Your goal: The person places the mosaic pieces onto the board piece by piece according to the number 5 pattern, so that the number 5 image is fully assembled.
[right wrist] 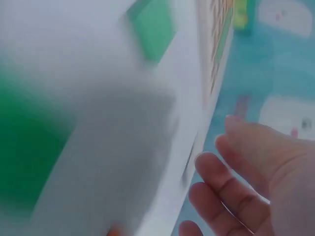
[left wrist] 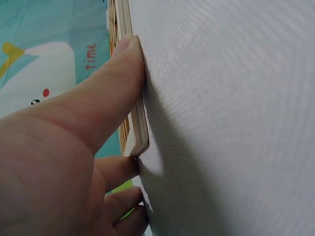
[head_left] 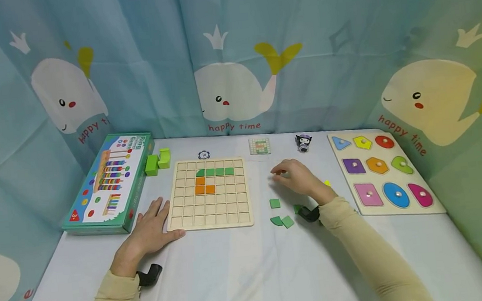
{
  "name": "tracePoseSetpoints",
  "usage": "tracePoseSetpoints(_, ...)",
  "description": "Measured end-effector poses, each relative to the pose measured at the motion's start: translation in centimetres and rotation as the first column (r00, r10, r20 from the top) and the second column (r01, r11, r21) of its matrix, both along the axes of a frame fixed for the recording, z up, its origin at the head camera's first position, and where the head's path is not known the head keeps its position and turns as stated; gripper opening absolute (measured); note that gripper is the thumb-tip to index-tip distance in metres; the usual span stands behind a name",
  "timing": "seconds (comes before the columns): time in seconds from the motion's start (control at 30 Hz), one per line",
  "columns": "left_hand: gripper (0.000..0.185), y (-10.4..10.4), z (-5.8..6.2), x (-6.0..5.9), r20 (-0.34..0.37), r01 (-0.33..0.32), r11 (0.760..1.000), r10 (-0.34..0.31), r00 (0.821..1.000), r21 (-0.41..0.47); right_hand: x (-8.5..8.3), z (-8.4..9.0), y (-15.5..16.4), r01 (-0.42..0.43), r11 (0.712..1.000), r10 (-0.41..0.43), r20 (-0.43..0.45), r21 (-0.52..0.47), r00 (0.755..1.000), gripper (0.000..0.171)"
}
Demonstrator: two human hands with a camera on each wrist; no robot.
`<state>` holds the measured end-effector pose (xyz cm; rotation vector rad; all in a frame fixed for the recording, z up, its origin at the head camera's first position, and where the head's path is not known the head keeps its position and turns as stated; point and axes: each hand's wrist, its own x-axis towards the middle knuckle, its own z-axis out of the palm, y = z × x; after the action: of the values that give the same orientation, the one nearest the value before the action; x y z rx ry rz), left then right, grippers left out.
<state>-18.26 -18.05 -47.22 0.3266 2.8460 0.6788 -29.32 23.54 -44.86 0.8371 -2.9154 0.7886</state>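
Observation:
A wooden grid board (head_left: 225, 206) lies on the white table, with a green piece (head_left: 216, 172) and an orange piece (head_left: 202, 185) set in its upper rows. My left hand (head_left: 150, 231) lies flat by the board's near left corner; its thumb (left wrist: 113, 83) presses the board's edge (left wrist: 139, 132). My right hand (head_left: 296, 176) hovers to the right of the board with relaxed fingers (right wrist: 216, 177) and holds nothing visible. Loose green pieces (head_left: 275, 203) (head_left: 282, 221) lie just in front of it. The right wrist view is blurred; a green piece (right wrist: 155, 29) shows there.
A green toy box (head_left: 110, 184) lies at the left, with two green blocks (head_left: 157, 160) behind the board. A shape peg puzzle (head_left: 380, 170) lies at the right. A small figure (head_left: 304, 142), a card (head_left: 259, 146) and a chip (head_left: 203, 155) sit at the back.

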Motion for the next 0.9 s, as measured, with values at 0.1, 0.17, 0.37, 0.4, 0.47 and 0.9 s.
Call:
tracePoseSetpoints(0.1, 0.093, 0.0, 0.0, 0.1, -0.015, 0.002, 1.000, -0.002, 1.000, -0.002, 0.5, -0.1, 2.9, 0.066, 0.998, -0.066, 0.010, 0.002, 0.998, 0.022)
tracePoseSetpoints(0.17, 0.092, 0.0, 0.0, 0.1, -0.021, 0.002, 1.000, -0.002, 1.000, -0.002, 0.9, -0.4, 4.5, 0.111, 0.994, -0.112, 0.026, 0.013, 0.993, 0.023)
tracePoseSetpoints(0.37, 0.093, 0.0, 0.0, 0.1, -0.015, -0.001, 1.000, 0.001, 1.000, 0.004, 1.6, -1.2, 7.4, 0.181, 0.982, -0.184, 0.056, 0.056, 0.981, 0.029)
tracePoseSetpoints(0.4, 0.093, 0.0, -0.1, 0.1, -0.012, -0.001, 1.000, 0.001, 1.000, 0.004, 1.8, -1.2, 7.6, 0.189, 0.980, -0.192, 0.056, 0.061, 0.980, 0.029)
tracePoseSetpoints(0.47, 0.093, -0.1, -0.2, 0.1, -0.012, 0.000, 1.000, 0.000, 1.000, 0.004, 1.9, -1.3, 7.9, 0.202, 0.977, -0.207, 0.066, 0.075, 0.976, 0.029)
tracePoseSetpoints(0.9, 0.094, -0.1, 0.0, 0.1, 0.003, 0.005, 1.000, -0.005, 1.000, 0.008, 2.2, -1.6, 6.6, 0.269, 0.954, -0.273, 0.016, 0.129, 0.962, 0.029)
